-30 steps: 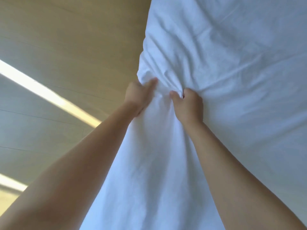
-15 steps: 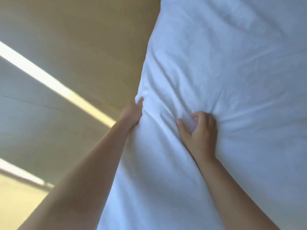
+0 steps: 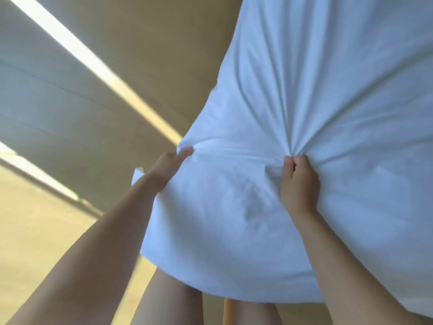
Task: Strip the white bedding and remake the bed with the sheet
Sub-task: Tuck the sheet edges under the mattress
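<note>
Right hand farther out; sheet (fan-creased)

Both arms are bare along all that shows of them. The left forearm is smooth and broadens greatly toward the lower edge, as the wide lens renders it; the right forearm looks the same, slim at the wrist. The right hand shows its back, with rounded knuckles, short fingers and a thumb whose nail is too blurred to make out. The left hand shows only its narrow side, most of it hidden. Below, two smooth, bare legs appear, cut off by the frame.
</note>
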Available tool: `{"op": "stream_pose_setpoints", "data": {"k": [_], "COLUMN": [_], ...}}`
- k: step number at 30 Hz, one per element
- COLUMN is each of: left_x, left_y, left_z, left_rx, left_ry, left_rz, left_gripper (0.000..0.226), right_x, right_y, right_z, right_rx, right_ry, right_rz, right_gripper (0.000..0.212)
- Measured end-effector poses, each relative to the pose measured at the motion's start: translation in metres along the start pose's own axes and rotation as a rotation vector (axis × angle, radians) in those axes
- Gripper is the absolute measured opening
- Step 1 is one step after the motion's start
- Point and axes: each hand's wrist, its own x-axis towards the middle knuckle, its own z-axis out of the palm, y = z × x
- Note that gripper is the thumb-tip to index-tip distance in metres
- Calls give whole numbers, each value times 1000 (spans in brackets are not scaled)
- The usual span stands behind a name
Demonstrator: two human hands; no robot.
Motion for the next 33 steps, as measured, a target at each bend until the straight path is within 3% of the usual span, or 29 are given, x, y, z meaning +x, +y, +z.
{"op": "stream_pose_setpoints", "data": {"k": [2,4,9,12,14,16,18,20,22,24,26,30,33], "left_x": [-4,-26,-96,-94,-105,-127,-157,-182,-171,-134,-97,-84,-129], "left_y": [-13,-40,-117,-121,-118,-121,-137,-157,-171,-168,-159,-150,-156], "left_z": [6,1,8,43,55,45,16,-5,2,35,76,121,142], "left_rx": [40,-49,73,153,122,-81,-306,-440,-433,-146,161,379,414], "left_ry": [-80,-126,-58,113,187,203,0,-196,-32,316,590,699,667], "left_rz": [-83,-160,-201,-113,-49,26,17,-42,-142,-246,-241,-146,142], "left_gripper": [65,75,62,52,33,33,52,62,63,54,47,36,41], "right_x": [-16,-43,-129,-150,-153,-154,-157,-160,-163,-168,-171,-187,-211], "right_y": [5,-1,1,10,18,28,37,44,54,72,92,110,112], "right_z": [4,3,1,2,0,-5,-14,-21,-22,-19,-17,-17,-23], "right_rx": [49,77,-34,-228,-277,-270,-173,-99,-172,-334,-445,-418,-343], "right_ry": [-7,-19,-294,-340,-291,-217,-171,-171,-233,-305,-349,-310,-254], "right_rz": [33,-79,-507,-758,-834,-865,-864,-871,-877,-889,-934,-903,-817], "right_gripper": [27,35,67,82,72,43,28,33,43,56,68,66,58]}}
